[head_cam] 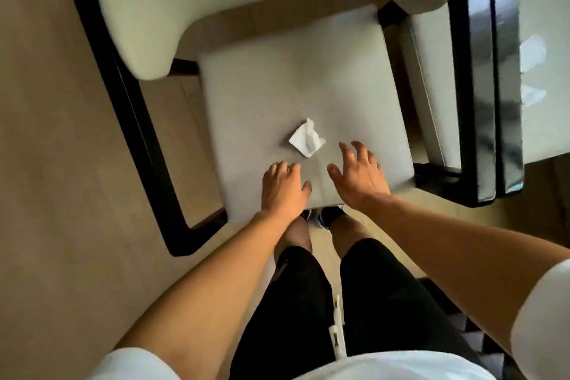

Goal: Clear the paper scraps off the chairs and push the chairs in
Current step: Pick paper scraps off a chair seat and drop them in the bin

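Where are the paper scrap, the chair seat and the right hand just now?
paper scrap (307,138): head view, middle of the white crumpled piece.
chair seat (277,77): head view, bare cushion behind the scrap.
right hand (359,177): head view, back of the hand, fingers spread.

No readable text or labels anywhere

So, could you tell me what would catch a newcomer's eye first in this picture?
A white crumpled paper scrap lies alone on the pale seat of the chair, near its front edge. Just below it, the left hand and right hand hang open over the front of the seat, neither touching the scrap. The glossy black edge of a table stands to the right.
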